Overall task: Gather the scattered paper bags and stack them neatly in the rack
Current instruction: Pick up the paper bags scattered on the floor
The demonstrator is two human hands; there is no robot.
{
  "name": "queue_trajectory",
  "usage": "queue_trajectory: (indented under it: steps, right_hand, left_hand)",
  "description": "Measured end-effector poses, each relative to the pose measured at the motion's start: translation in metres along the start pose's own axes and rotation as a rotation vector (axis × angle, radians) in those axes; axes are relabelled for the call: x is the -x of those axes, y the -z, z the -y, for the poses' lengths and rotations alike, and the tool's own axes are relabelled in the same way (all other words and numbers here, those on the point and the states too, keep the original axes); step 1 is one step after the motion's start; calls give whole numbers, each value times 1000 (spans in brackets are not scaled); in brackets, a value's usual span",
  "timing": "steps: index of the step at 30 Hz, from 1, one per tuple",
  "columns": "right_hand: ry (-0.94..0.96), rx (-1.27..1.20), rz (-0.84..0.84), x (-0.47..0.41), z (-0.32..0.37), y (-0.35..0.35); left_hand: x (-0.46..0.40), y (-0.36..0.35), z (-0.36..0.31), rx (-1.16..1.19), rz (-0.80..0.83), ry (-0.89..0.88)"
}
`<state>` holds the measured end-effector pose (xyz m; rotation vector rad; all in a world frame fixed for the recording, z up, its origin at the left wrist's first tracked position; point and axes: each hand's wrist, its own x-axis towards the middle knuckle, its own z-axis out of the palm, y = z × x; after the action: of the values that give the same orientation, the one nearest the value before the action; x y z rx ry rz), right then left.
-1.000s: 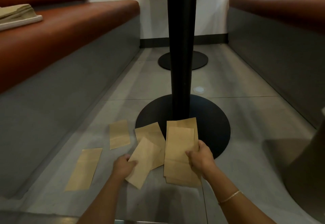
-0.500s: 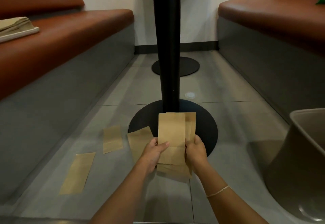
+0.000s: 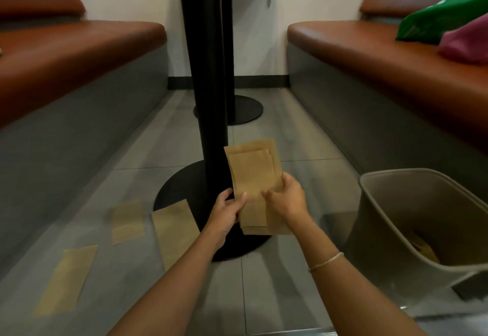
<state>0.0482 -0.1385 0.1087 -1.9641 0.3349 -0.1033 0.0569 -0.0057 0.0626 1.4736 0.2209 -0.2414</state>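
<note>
You have just added the loose bag to the bundle of paper bags (image 3: 253,177), and now both hands grip it: your left hand (image 3: 227,210) at the left edge, your right hand (image 3: 286,198) at the right. The bundle is off the floor, before the table post (image 3: 208,71). Three bags (image 3: 174,227) are left on the floor (image 3: 303,151) at your left. The bin (image 3: 412,219) has come into view at your right.
</note>
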Motion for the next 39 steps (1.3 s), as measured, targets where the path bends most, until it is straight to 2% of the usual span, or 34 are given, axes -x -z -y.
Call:
queue_trajectory:
  steps: [5, 8, 14, 21, 25, 28, 31, 33, 39]
  right_hand:
    - [4, -120, -181, 0, 30, 63]
    - [2, -231, -376, 5, 42, 116]
    - [-70, -265, -711, 18, 20, 209]
    - [-410, -205, -777, 22, -46, 228]
    - [-401, -154, -809, 17, -39, 222]
    - [-217, -21, -771, 9, -13, 206]
    - [0, 65, -657, 5, 12, 166]
    - [96, 114, -536, 5, 23, 128]
    - [182, 268, -103, 6, 1, -9]
  left_hand:
    - [2, -22, -17, -20, -37, -9]
    - [7, -46, -29, -35, 10, -41]
    - [15, -106, -46, -75, 39, -94]
    - [31, -138, -43, -124, 72, -70]
    - [35, -132, -45, -219, 38, -66]
    - [33, -118, -50, -237, -20, -63]
    - [33, -93, -41, -265, -74, -41]
    - [33, -69, -27, -291, -122, -9]
    - [25, 29, 28, -385, -309, 103]
